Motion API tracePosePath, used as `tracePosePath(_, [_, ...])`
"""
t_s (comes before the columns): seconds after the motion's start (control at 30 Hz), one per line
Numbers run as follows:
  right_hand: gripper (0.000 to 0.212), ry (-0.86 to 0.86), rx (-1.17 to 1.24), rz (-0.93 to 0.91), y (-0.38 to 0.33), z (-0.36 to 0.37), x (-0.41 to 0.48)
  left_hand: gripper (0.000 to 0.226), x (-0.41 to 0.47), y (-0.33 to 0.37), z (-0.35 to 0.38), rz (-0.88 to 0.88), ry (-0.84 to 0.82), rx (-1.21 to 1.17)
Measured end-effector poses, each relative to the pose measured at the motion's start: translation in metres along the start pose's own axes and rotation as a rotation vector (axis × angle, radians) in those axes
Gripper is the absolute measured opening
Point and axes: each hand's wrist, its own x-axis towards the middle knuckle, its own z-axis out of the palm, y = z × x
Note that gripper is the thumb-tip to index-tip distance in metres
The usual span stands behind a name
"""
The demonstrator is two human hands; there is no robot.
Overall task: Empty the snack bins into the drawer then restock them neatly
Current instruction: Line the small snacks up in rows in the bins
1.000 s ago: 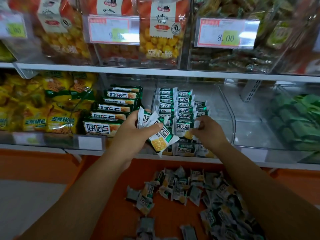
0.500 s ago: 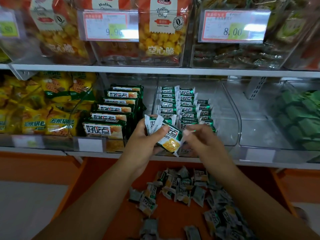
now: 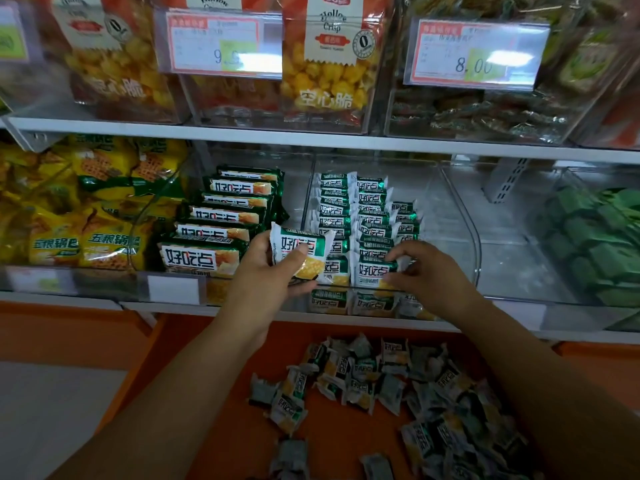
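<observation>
At the front lip of the clear snack bin point(image 3: 464, 216), a person's right hand point(image 3: 433, 275) pinches a single small green-and-white packet point(image 3: 372, 271) between thumb and fingertips, its grip narrow and closed on the wrapper, setting it upright at the head of a row. Just left of the bin's front, the left hand point(image 3: 263, 271) keeps a small fan of the same packets point(image 3: 298, 247) clamped under the thumb (a ready supply, it appears, so the placing hand need not reach down each time). Inside the bin, rows of packets point(image 3: 363, 209) stand on edge with labels facing forward, a layout that seems meant to keep them tidy and readable; the right part of the bin is bare. Left of the bin, larger packs of the same brand point(image 3: 221, 216) lie stacked in steps. Below the bin, the orange drawer point(image 3: 214, 393) holds the loose heap of packets point(image 3: 381, 386) yet to be restocked, suggesting the job is perhaps half done.
</observation>
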Motion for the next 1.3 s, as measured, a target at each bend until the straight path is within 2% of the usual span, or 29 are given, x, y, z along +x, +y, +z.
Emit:
tracePosePath(0.13, [0.019,-0.044,-0.020,-0.044,0.006,0.004,0.008,0.042,0.003,-0.008,-0.005,-0.010,-0.057,0.042])
tracePosePath(0.27, [0.020,-0.049,-0.068,-0.058,0.009,0.006,0.010,0.054,0.007,-0.015,-0.009,-0.053,-0.071,0.047])
tracePosePath(0.37, [0.023,-0.100,-0.073,-0.007,0.011,0.002,0.010,0.061,0.009,-0.017,-0.007,-0.149,-0.080,-0.040])
tracePosePath(0.4, [0.024,-0.082,-0.091,0.001,0.011,0.001,0.008,0.059,0.008,-0.016,-0.005,-0.181,-0.079,-0.075])
tracePosePath(0.47, [0.028,0.068,-0.108,-0.043,0.007,0.002,-0.004,0.049,0.006,-0.016,-0.001,-0.209,-0.107,-0.115])
tracePosePath(0.53, [0.032,0.168,0.012,-0.098,-0.008,0.004,-0.021,0.039,0.004,-0.017,0.003,-0.191,-0.168,-0.098])
tracePosePath(0.6, [0.043,0.093,0.120,-0.106,-0.025,0.005,-0.034,0.053,0.001,-0.017,0.008,-0.164,-0.212,-0.030])
tracePosePath(0.7, [0.059,0.020,0.078,-0.096,-0.037,0.004,-0.037,0.072,0.001,-0.018,0.016,-0.098,-0.218,0.140])
tracePosePath(0.77, [0.055,-0.015,0.067,-0.097,-0.039,0.002,-0.034,0.068,0.003,-0.018,0.021,-0.068,-0.225,0.210])
tracePosePath(0.87, [0.041,-0.104,0.169,-0.106,-0.039,-0.001,-0.030,0.042,0.004,-0.016,0.027,-0.013,-0.238,0.257])
tracePosePath(0.97, [0.029,0.020,0.262,-0.068,-0.027,-0.011,-0.023,0.034,0.010,-0.014,0.024,0.023,-0.171,0.207])
tracePosePath(1.03, [0.021,0.133,0.118,-0.053,-0.014,-0.017,-0.016,0.027,0.015,-0.010,0.017,0.037,-0.115,0.150])
tracePosePath(1.17, [0.027,0.031,-0.135,-0.061,0.002,-0.011,-0.006,0.013,0.019,-0.004,0.003,0.050,-0.065,0.071])
tracePosePath(1.23, [0.033,0.014,-0.180,-0.097,0.003,-0.002,-0.001,0.014,0.019,-0.003,0.000,0.048,-0.069,0.059])
tracePosePath(1.3, [0.029,0.014,-0.167,-0.104,0.002,0.007,0.004,0.019,0.019,-0.002,-0.002,0.040,-0.080,0.069])
